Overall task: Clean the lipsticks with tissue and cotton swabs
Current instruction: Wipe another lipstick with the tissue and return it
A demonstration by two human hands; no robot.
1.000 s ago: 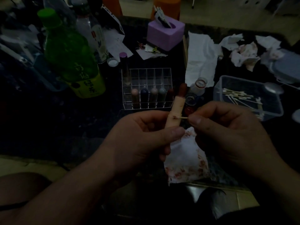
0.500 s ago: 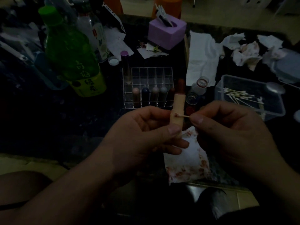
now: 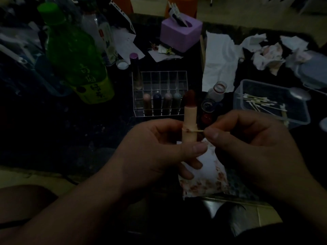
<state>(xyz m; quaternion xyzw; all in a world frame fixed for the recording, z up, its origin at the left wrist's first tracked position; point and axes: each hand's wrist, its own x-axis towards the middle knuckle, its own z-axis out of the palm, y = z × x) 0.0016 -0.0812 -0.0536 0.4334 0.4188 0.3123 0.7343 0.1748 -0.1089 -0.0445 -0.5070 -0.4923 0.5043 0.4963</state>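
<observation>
Head view: the left hand [image 3: 155, 152] grips a peach plastic lipstick tube with a dark red stick [image 3: 190, 121], upright above the near edge of the dark table [image 3: 88, 135]. The right hand [image 3: 251, 144] pinches 1 thin cotton swab [image 3: 198, 131]; its tip touches the tube's seam. Below the hands a red-stained white tissue [image 3: 208, 174] lies on the near edge. Behind stands a clear acrylic grid organizer [image 3: 159, 80].

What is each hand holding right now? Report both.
Left hand: grips the peach-cased lipstick upright.
Right hand: pinches a cotton swab, tip against the lipstick.
</observation>
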